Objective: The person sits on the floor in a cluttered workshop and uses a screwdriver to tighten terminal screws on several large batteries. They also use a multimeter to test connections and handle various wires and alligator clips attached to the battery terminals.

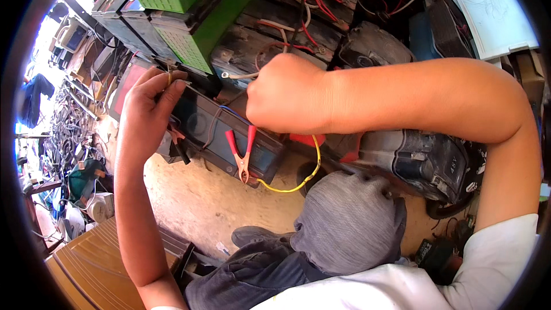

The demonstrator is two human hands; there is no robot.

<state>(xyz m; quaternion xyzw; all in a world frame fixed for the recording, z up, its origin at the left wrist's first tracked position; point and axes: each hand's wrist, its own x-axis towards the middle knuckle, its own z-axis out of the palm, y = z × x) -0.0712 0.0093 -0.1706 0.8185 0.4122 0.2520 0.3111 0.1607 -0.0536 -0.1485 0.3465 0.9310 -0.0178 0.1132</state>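
My left hand point(146, 109) is raised over the left end of a long dark battery point(201, 123), with thumb and fingers pinched together. Whatever small thing lies between its fingertips is too small to name. My right hand point(287, 95) is a closed fist above the battery's right half, its fingertips hidden behind the back of the hand. A pale cable with a ring terminal point(225, 74) ends beside the fist; I cannot tell if the fist grips it. A clamp with red handles point(244, 149) stands at the battery's near edge, a yellow wire point(301, 185) running off it.
Tall green battery cases point(204, 28) rise behind my left hand. Red and white wires point(321, 3) lie across dirty dark blocks at the back. A black battery case point(425, 158) sits to the right. Tangled cables point(72, 115) heap at the left, near a brown panel point(97, 264).
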